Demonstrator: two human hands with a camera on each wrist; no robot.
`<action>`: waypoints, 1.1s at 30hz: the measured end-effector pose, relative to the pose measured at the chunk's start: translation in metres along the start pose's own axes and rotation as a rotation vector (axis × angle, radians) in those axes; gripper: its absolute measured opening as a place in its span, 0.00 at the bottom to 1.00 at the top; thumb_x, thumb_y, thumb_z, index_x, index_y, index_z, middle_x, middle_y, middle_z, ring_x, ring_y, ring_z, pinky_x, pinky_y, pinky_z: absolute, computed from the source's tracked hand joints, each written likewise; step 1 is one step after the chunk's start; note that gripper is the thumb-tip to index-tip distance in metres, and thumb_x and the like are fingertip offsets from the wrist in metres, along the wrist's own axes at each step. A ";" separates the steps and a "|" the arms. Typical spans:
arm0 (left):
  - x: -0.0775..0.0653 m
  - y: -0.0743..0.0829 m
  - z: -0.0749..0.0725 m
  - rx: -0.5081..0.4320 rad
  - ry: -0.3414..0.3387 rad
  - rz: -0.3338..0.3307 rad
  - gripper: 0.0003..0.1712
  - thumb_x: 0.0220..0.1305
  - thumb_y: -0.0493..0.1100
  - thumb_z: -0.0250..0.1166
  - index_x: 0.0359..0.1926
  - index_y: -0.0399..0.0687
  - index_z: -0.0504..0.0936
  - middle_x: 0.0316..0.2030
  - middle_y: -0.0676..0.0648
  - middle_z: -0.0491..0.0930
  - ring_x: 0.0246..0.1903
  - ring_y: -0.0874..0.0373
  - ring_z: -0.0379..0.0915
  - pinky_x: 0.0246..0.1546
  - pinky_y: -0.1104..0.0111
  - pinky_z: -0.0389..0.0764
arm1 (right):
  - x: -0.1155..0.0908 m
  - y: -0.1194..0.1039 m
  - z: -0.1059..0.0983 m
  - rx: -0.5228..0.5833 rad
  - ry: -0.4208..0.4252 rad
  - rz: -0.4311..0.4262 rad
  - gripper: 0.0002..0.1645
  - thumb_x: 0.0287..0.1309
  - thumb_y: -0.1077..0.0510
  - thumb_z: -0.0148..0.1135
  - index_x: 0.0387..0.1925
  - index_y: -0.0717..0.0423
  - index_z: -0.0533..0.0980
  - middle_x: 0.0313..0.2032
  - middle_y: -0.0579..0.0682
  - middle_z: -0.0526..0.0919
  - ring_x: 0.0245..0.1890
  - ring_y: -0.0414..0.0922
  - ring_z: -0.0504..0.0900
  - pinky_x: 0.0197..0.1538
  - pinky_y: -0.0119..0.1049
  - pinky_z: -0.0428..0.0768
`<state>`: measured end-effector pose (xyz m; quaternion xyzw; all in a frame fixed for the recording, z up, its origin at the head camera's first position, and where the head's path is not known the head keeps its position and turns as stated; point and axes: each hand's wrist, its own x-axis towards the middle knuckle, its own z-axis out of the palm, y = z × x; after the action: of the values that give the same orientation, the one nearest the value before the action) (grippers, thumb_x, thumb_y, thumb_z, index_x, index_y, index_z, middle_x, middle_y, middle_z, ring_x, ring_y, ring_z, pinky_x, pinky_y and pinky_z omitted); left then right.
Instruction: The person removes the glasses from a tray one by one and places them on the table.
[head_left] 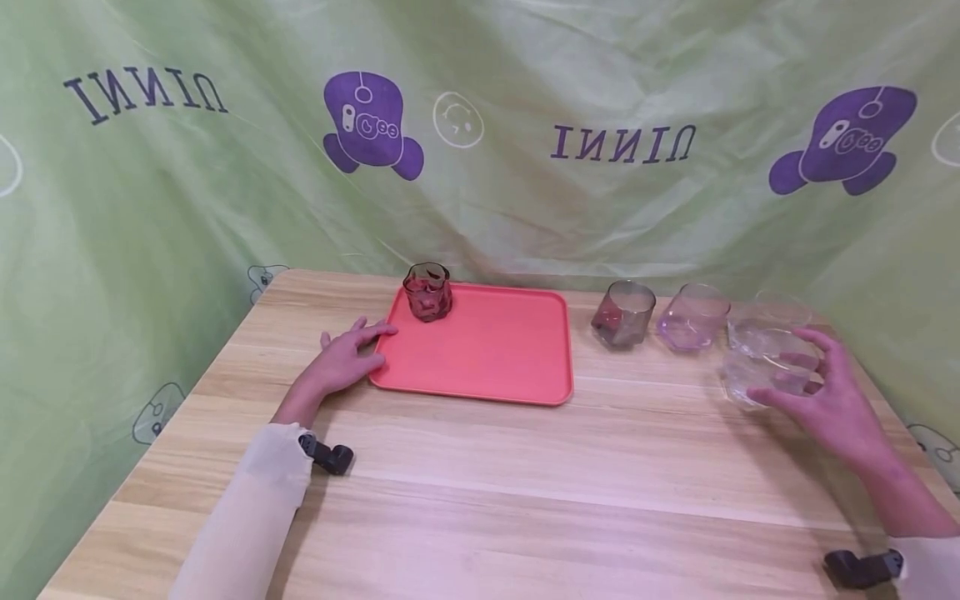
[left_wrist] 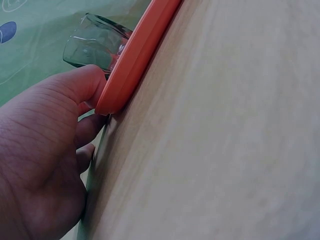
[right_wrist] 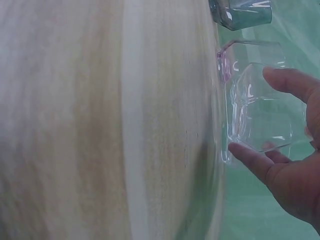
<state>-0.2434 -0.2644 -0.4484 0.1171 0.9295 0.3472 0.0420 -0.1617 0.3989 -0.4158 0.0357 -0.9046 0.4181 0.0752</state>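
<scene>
My left hand (head_left: 341, 360) rests at the left edge of the red tray (head_left: 487, 350), thumb and forefinger touching its rim (left_wrist: 131, 65). The other fingers lie outside the rim. A dark tinted glass (head_left: 427, 293) stands in the tray's far left corner. On the right, my right hand (head_left: 843, 404) holds a clear faceted glass (head_left: 765, 371), with thumb and fingers curved around opposite sides of it. Whether its base touches the table cannot be made out. Another clear glass (head_left: 780, 307) stands just behind it, partly hidden.
A smoky grey glass (head_left: 624, 315) and a pale purple glass (head_left: 693, 318) stand in a row between the tray and my right hand. The wooden table (head_left: 495, 500) reaches back to a green printed curtain (head_left: 495, 208), which hangs behind and along both sides.
</scene>
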 end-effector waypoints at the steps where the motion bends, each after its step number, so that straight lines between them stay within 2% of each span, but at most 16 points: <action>1: 0.000 0.001 -0.001 -0.001 0.000 0.000 0.32 0.66 0.41 0.62 0.71 0.50 0.75 0.76 0.43 0.62 0.79 0.40 0.38 0.66 0.34 0.16 | 0.000 0.000 0.000 0.002 -0.002 0.000 0.66 0.57 0.60 0.77 0.81 0.39 0.41 0.64 0.66 0.64 0.43 0.26 0.75 0.37 0.24 0.80; 10: -0.001 0.002 0.001 -0.001 0.006 0.005 0.31 0.65 0.40 0.63 0.70 0.50 0.76 0.75 0.43 0.63 0.79 0.41 0.38 0.66 0.33 0.17 | -0.001 0.004 -0.003 -0.004 -0.011 0.005 0.66 0.58 0.61 0.76 0.82 0.42 0.39 0.63 0.66 0.65 0.42 0.23 0.74 0.37 0.23 0.80; 21: -0.001 0.002 0.000 -0.013 0.018 0.019 0.30 0.65 0.40 0.64 0.69 0.48 0.77 0.75 0.41 0.64 0.79 0.39 0.39 0.65 0.32 0.17 | 0.003 0.004 -0.001 0.003 -0.015 -0.015 0.67 0.57 0.61 0.76 0.82 0.45 0.39 0.63 0.66 0.63 0.43 0.24 0.74 0.37 0.23 0.80; 30: 0.000 0.001 0.001 -0.007 0.016 0.017 0.31 0.64 0.41 0.64 0.70 0.49 0.76 0.75 0.42 0.63 0.79 0.40 0.38 0.65 0.32 0.16 | 0.001 0.007 -0.001 0.005 -0.032 0.000 0.67 0.57 0.61 0.76 0.82 0.42 0.38 0.64 0.66 0.62 0.44 0.24 0.74 0.38 0.22 0.79; 33: -0.001 0.001 0.000 -0.004 0.016 0.014 0.31 0.65 0.41 0.64 0.70 0.49 0.76 0.75 0.42 0.63 0.79 0.40 0.38 0.65 0.32 0.16 | 0.001 0.009 -0.001 0.011 -0.033 0.005 0.67 0.58 0.61 0.76 0.81 0.41 0.38 0.63 0.63 0.64 0.44 0.24 0.74 0.38 0.23 0.79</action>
<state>-0.2419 -0.2641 -0.4482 0.1208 0.9283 0.3502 0.0322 -0.1637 0.4049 -0.4216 0.0408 -0.9035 0.4226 0.0590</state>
